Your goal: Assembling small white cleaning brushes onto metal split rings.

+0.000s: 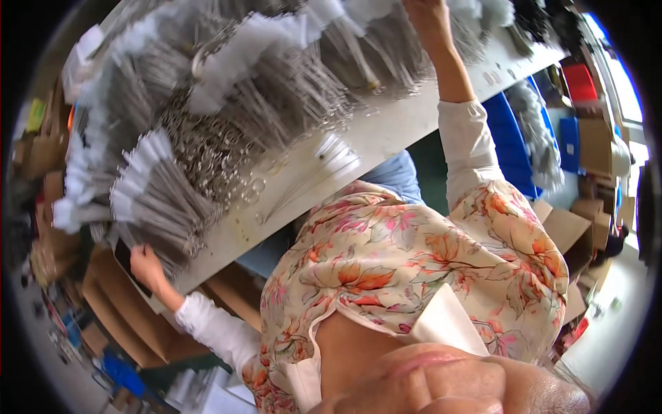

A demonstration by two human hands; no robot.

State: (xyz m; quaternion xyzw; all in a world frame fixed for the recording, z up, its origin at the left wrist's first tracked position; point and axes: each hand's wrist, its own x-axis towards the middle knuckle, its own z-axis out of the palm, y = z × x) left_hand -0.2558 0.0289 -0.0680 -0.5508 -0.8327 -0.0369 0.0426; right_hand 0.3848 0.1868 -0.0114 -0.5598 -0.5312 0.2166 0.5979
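Observation:
My left hand (146,268) is closed at the table's near left corner, fingers curled beside a dark flat object (124,257); what it grips, if anything, is hidden. Right behind it lies a fanned bundle of thin wire brushes (160,200) with whitish heads and looped wire ends. My right arm stretches far across the table, and my right hand (429,17) is cut by the upper edge of the head view, among more brush bundles (396,45). Its fingers are not clear. A small group of white-tipped wire pieces (338,153) lies apart near the front edge.
Heaps of similar wire brushes (269,96) and loose metal rings (207,141) cover much of the white table (407,124). Cardboard boxes (124,310) stand below its left end. Blue bins (514,138), one beside white-grey material, and more cartons (562,231) are at right.

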